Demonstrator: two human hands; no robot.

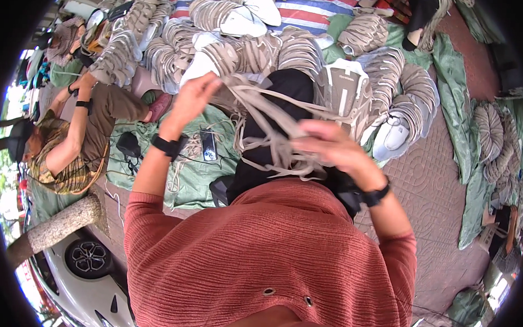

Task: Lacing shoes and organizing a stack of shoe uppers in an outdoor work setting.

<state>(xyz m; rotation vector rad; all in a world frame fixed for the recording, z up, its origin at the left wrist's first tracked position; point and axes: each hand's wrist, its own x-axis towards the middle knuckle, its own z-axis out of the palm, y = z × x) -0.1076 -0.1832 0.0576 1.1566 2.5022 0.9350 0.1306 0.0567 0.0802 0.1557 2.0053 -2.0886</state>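
Observation:
A loose bundle of beige shoelaces (269,120) is stretched between my hands above my dark-trousered lap. My left hand (196,96) pinches one end of it, with thumb and fingers together. My right hand (338,148) is at the other end, its fingers closed over the laces and somewhat blurred by motion. Several lace ends hang in loops below it. Just beyond my knee stands a grey-beige shoe upper (343,88), at the front of a nested stack.
More stacks of shoe uppers (251,53) lie ahead on striped sheeting (304,16). A phone (208,144) and loose laces rest on a green tarp (151,180) at left. A co-worker (72,151) sits there, handling uppers. Behind stands a parked car (76,284).

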